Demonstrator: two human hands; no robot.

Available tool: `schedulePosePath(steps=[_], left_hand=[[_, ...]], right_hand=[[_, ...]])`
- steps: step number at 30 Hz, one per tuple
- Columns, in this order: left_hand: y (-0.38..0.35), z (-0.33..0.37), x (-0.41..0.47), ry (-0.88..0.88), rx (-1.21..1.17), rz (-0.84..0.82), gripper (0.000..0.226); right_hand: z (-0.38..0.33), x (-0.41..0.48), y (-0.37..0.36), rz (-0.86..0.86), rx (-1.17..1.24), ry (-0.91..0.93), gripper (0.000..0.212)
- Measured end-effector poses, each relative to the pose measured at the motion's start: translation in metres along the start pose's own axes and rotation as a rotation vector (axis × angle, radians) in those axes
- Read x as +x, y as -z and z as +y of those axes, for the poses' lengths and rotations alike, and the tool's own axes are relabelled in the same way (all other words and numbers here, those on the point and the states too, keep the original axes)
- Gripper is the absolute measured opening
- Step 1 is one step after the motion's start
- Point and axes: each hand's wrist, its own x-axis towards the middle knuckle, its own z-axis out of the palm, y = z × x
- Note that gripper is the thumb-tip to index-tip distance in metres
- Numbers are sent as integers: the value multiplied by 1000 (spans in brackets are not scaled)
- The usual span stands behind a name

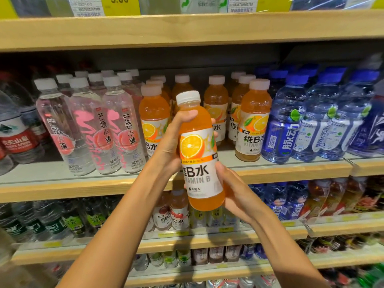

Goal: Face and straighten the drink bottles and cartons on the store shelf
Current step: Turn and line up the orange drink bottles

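Orange bottle point(199, 150) is hanging upright, label facing near, off the shelf point(83, 183) — left hand point(172, 142) is gripping its upper body, right hand point(232, 190) is curling round its base. Matching orange bottles point(253, 121) are standing just behind.

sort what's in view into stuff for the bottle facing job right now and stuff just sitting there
In the job: orange juice plastic bottle with white cap, gripped by left hand and right hand; matching orange bottles on the grey shelf.
Just sitting: clear pink-labelled water bottles; blue plastic bottles; yellow price tags above.
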Motion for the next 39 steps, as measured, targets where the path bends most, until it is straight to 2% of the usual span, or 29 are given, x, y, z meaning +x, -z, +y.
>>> schedulePosePath(steps=[2, 5, 8, 10, 12, 15, 19, 21, 23, 26, 29, 31, 34, 39], left_hand=[[5, 0, 3, 40, -98, -148, 78], [12, -1, 8, 71, -209, -336, 66], [17, -4, 9, 73, -228, -393, 62], [20, -6, 8, 53, -170, -355, 69], [22, -8, 8, 25, -45, -267, 76], [24, -11, 6, -37, 171, -102, 71], [27, -20, 8, -149, 378, 69, 41], [33, -28, 5, -285, 622, 121, 33], [43, -39, 0, -441, 991, 115, 27], [56, -52, -8, -613, 1522, 93, 39], [70, -58, -7, -837, 1949, -6, 38], [79, -62, -4, -911, 2078, -96, 34], [91, -70, -1, -962, 2141, -190, 34], [99, -74, -1, -995, 2146, -207, 36]], right_hand=[[-5, 1, 0, -47, -66, -30, 93], [-9, 2, -9, 6, -250, 7, 81], [-2, 3, -18, 84, -357, 93, 66], [4, 2, -21, 128, -384, 148, 63], [7, 2, -20, 213, -439, 199, 63], [5, 4, -13, 346, -565, 241, 60], [-2, 7, 1, 427, -630, 335, 56], [-5, 11, 10, 454, -634, 363, 58], [-6, 17, 18, 488, -651, 377, 59], [-3, 27, 28, 548, -688, 386, 67], [4, 37, 35, 606, -703, 359, 78], [8, 43, 37, 642, -720, 347, 86], [10, 52, 38, 645, -746, 323, 90], [11, 54, 39, 694, -931, 295, 72]])
